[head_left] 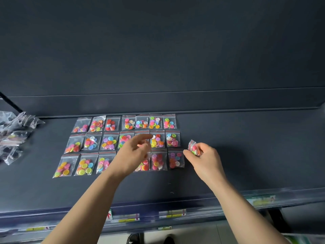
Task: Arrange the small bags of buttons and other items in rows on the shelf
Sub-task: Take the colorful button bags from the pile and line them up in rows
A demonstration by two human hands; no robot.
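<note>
Three rows of small bags are laid out on the shelf, one behind another: a back row, a middle row and a front row. A loose pile of bags is located at the left end of the shelf, well apart from the rows. The left hand is positioned above the middle and front rows, which are partly covered by it. One bag is pinched in the right hand, just right of the rows' right end. Label strips are fixed along the shelf's front edge.

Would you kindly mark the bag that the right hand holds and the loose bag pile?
held bag (pixel 193 146): head view, its button-filled middle.
loose bag pile (pixel 15 136): head view, its middle.
</note>
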